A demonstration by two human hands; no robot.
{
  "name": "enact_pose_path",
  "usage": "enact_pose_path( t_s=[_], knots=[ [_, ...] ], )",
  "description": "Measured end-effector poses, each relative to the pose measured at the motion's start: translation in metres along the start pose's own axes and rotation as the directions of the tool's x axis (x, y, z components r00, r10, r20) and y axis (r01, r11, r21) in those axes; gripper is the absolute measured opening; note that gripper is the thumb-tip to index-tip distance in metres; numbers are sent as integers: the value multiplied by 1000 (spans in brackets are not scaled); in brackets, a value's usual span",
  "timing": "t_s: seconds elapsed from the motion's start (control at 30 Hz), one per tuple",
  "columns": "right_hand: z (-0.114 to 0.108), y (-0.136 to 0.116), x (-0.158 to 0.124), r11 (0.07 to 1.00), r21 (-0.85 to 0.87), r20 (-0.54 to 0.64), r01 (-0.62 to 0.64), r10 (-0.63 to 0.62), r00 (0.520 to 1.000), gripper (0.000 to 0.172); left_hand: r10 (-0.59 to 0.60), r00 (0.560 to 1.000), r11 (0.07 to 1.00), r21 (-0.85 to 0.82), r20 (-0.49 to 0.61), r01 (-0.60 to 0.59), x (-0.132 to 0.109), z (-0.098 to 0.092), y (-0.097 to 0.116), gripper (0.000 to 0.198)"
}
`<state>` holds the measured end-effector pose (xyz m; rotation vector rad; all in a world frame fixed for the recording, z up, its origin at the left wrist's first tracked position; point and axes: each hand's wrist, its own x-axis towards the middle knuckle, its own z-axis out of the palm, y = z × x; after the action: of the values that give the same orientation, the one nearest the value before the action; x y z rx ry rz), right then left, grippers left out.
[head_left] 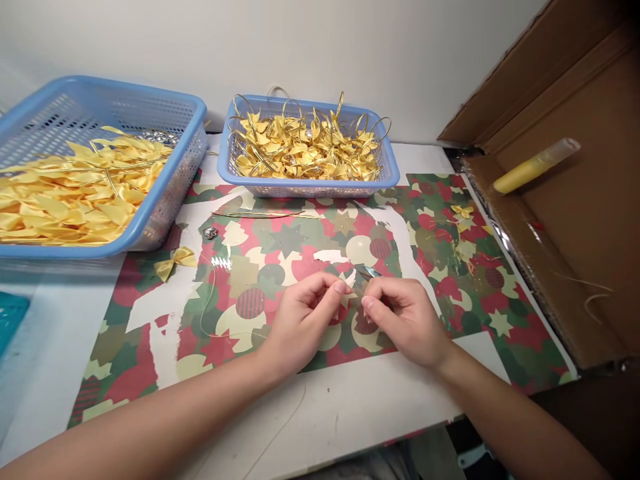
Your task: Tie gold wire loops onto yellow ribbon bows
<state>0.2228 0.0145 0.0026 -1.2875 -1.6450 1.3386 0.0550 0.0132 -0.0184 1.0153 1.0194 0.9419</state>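
My left hand (310, 313) is closed over the middle of the table, thumb and forefinger pinching a fine thread. A length of thin thread (203, 320) curves over the table to its left. Close by on the right, my right hand (405, 317) is also closed, its fingertips pinched together. Small metal blades (370, 272), like those of thread snips, stick out from behind its fingers; the rest is hidden by the hand. A yellow ribbon bow (176, 263) and a small silver bell-like piece (210, 233) lie left of my hands. Gold cords (260, 215) lie beyond them.
A large blue basket (195, 127) at left holds yellow ribbon bows and silver pieces. Another blue basket (310, 187) at the back holds bows with gold cord loops. On the right stands a cardboard wall (560, 233) with a yellow tube (535, 167). A small bow (462, 211) lies near it.
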Motion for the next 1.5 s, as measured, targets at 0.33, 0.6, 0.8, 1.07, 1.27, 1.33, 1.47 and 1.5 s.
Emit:
enact_pose_path(
  t_s=[0.33, 0.6, 0.8, 1.07, 1.27, 1.33, 1.47, 1.5],
  knots=[
    [4, 4, 0, 999, 22, -5, 45, -45, 999, 28, 62, 991, 998, 0, 121, -63, -1, -1, -2, 27],
    [5, 5, 0, 998, 47, -9, 30, -30, 1000, 28, 61, 994, 998, 26, 90, -63, -2, 0, -1, 25],
    [5, 4, 0, 999, 16, -1, 34, -34, 999, 27, 34, 996, 997, 60, 84, -39, -3, 0, -3, 27],
    [6, 2, 0, 999, -7, 2, 42, -42, 999, 26, 29, 996, 997, 75, 81, -35, -2, -1, -3, 28],
    [5, 2, 0, 999, -19, 12, 48, -48, 999, 26, 17, 996, 997, 76, 86, -23, -2, -1, -2, 28],
    [5, 2, 0, 998, -27, 13, 56, -55, 998, 27, 17, 997, 997, 79, 81, -24, -2, -1, -2, 29],
    [5, 1, 0, 997, -37, 8, 66, -66, 998, 27, 28, 996, 996, 87, 80, -35, -1, -1, -4, 28],
    [5, 1, 0, 997, -37, 7, 69, -68, 998, 26, 30, 996, 996, 85, 82, -37, -1, -2, -4, 28]
  ],
)
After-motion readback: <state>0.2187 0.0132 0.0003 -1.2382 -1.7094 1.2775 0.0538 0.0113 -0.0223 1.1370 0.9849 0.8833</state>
